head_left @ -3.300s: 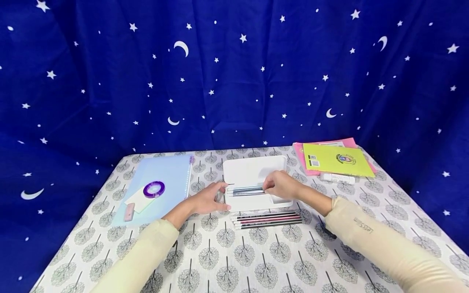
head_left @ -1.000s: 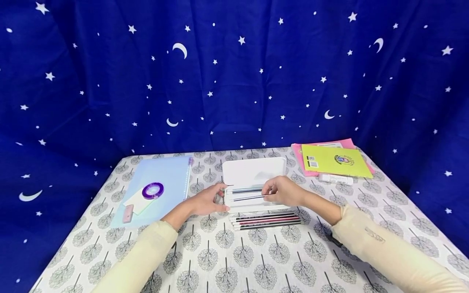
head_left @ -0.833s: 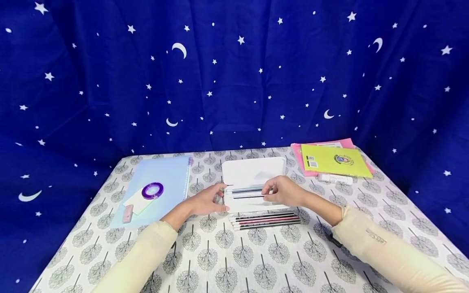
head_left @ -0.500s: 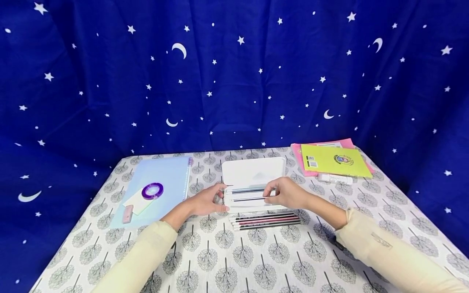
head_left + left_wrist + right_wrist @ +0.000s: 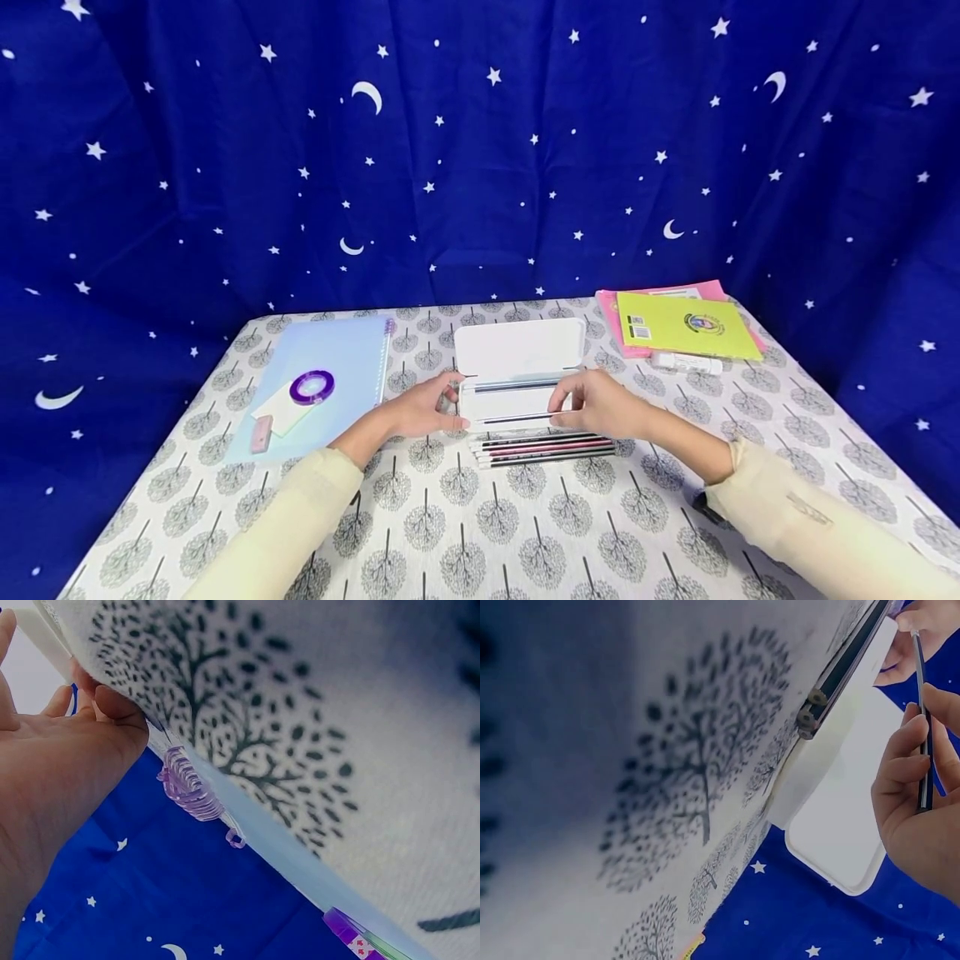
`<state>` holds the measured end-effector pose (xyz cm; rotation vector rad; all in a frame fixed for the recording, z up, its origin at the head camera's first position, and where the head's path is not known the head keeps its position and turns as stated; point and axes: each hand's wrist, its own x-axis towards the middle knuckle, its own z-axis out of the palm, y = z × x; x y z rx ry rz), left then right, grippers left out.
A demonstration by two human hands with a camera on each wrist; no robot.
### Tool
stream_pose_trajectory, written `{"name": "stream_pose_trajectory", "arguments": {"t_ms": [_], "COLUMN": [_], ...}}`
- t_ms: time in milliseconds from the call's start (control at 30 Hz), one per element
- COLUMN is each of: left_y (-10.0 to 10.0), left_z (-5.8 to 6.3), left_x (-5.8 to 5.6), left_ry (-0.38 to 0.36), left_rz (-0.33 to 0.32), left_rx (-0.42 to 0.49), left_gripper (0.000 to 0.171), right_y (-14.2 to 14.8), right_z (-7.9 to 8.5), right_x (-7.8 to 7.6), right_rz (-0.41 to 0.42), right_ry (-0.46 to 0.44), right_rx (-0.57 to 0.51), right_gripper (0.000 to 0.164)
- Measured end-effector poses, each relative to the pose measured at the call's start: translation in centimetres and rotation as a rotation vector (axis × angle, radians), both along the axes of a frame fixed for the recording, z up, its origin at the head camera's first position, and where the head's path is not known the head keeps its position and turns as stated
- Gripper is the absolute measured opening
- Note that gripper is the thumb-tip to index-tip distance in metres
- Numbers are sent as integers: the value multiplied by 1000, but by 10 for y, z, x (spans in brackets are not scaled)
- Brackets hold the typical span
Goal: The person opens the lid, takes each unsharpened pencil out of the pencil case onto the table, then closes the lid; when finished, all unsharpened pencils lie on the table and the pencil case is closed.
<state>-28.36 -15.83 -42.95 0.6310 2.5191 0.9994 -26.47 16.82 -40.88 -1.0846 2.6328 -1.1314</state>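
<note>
Over the near side of the white case point(image 5: 517, 348), a dark pencil point(image 5: 517, 418) is pinched by the right hand point(image 5: 603, 404), its long axis pointed along the case's length toward the left end, which is touched by the left hand point(image 5: 420, 410), thumb and fingers spread.

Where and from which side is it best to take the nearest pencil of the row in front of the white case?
Pinch the nearest pencil around mid-shaft, probably coming from above and the near side: it is thin and lies flat, and the other pencils lie close along its far side.
</note>
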Motion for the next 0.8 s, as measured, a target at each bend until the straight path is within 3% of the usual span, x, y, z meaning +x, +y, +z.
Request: {"name": "stream_pose_trajectory", "arguments": {"t_ms": [300,800], "left_y": [-1,1], "left_z": [0,1], "left_x": [0,0], "left_ry": [-4,-10], "left_rz": [1,6], "left_rx": [9,8], "left_gripper": [82,81], "right_y": [3,6], "right_z": [3,2], "right_x": [16,29], "right_rz": [4,49], "right_ry": [-60,-90], "right_rx": [23,39], "right_gripper": [5,9]}}
